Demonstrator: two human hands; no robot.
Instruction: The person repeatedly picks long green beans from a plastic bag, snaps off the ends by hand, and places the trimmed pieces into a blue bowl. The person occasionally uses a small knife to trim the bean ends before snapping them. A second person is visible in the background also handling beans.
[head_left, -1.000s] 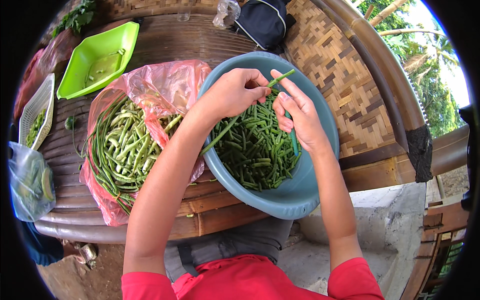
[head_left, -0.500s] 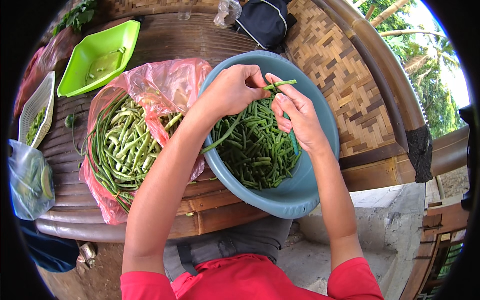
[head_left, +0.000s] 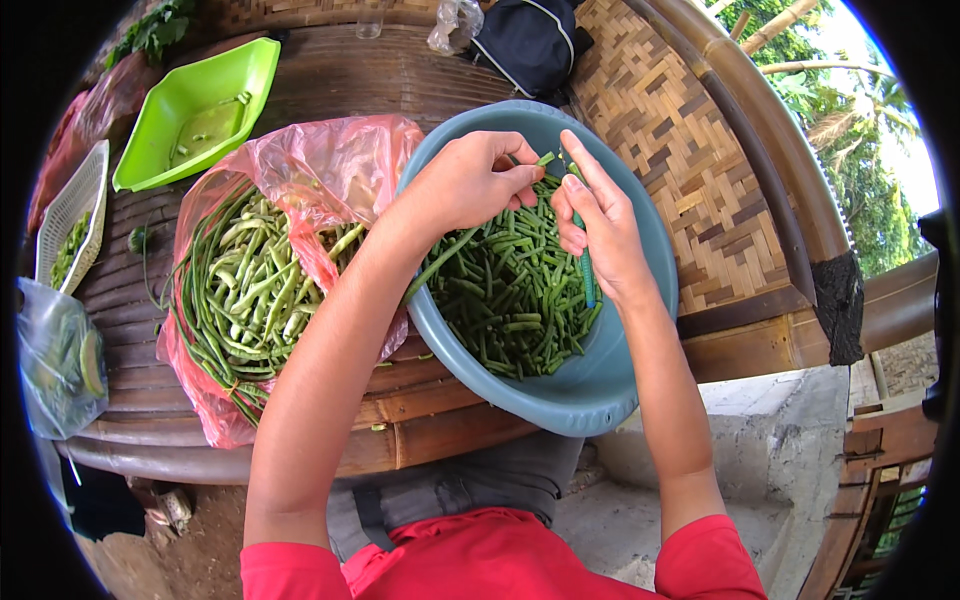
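Observation:
My left hand (head_left: pixel 482 182) pinches a long green bean (head_left: pixel 440 264), whose short cut end sticks out past the fingertips while the rest trails down over the basin's left rim. My right hand (head_left: pixel 604 224), just to the right of it, is closed around a small knife (head_left: pixel 587 276) with a teal handle; the blade is mostly hidden by the fingers. A small gap separates the two hands. Below them, a blue-grey basin (head_left: pixel 640 345) holds a heap of cut green bean pieces (head_left: pixel 520 300).
Left of the basin, an open pink plastic bag (head_left: pixel 345 150) holds pale bean pods (head_left: pixel 260 285) and long beans. Further left are a lime-green tray (head_left: pixel 255 85), a white basket (head_left: pixel 95 245) and a clear bag (head_left: pixel 62 365). A dark bag (head_left: pixel 525 45) lies at the back.
The bean end that bridged both hands is now off, leaving a shorter stub at my left hand. My right hand has drawn slightly apart, its fingers straighter.

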